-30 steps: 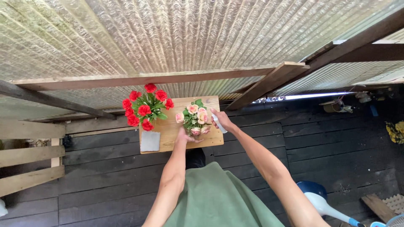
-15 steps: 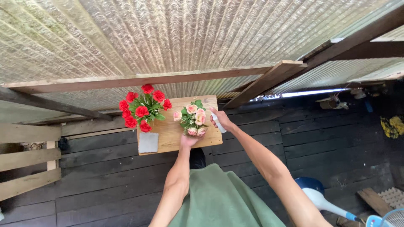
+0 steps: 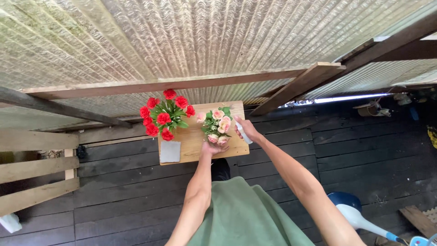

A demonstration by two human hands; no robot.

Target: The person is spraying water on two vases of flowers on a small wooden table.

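Our left hand cups the base of the pink rose bunch on the small wooden table; our right hand grips a white tool. A careless nudge could topple the red bouquet just beside it.

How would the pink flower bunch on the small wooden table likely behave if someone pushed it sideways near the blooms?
The pink flower bunch looks top-heavy, blooms spreading wider than the base under the left hand, so it would probably tip rather than slide. Its thin stems and leaves likely bend easily. It seems light, since the small wooden table also bears the red bunch.
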